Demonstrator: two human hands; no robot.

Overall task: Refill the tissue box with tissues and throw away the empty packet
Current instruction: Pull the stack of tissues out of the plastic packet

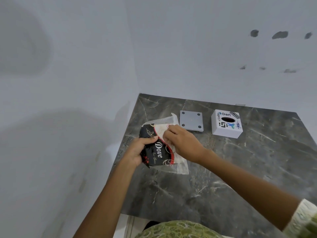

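My left hand [137, 150] was closed around the lower left end of the soft black, red and cream plastic tissue packet [158, 151], holding it just above the dark grey marbled desk [223, 177], while my right hand [181, 143] pinched at the packet's cream upper part with curled fingers. The packet looked light, crinkly and slippery, so I judged a firm grip on its bulky end best, tearing at the clear flap. The white square sticker-covered tissue box [226, 124] sat well apart to the right, its grey flat base plate [191, 121] lying between.
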